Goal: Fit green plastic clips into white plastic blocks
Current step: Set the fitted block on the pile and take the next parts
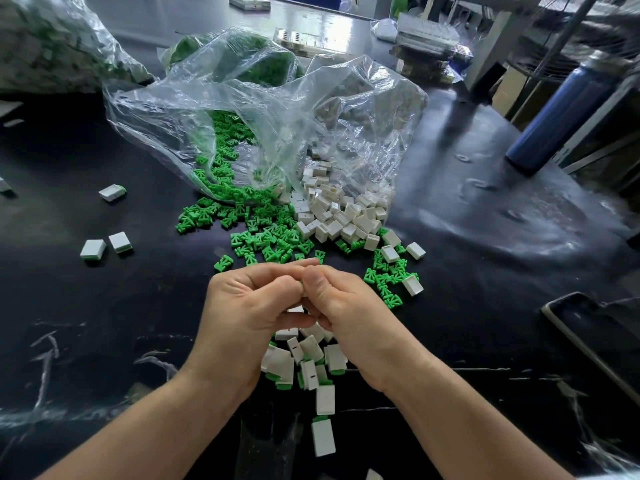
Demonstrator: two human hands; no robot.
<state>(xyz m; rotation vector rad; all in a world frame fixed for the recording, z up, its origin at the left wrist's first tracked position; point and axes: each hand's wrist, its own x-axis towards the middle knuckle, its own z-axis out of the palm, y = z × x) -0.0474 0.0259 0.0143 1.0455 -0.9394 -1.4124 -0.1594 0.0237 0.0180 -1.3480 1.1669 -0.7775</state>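
My left hand (249,303) and my right hand (349,306) meet fingertip to fingertip above the black table, fingers curled round a small white piece (296,309) that is almost wholly hidden between them. Loose green clips (263,233) spill from a clear bag onto the table just beyond my hands. White blocks (332,216) lie heaped to their right at the bag's mouth. Below my wrists sits a pile of white blocks with green clips fitted (308,365).
The clear plastic bag (263,109) lies open across the table's middle. Fitted blocks (104,245) lie scattered at the left. A blue bottle (561,116) stands at the right, with a dark phone (588,330) near the right edge. More bags of parts sit at the back left.
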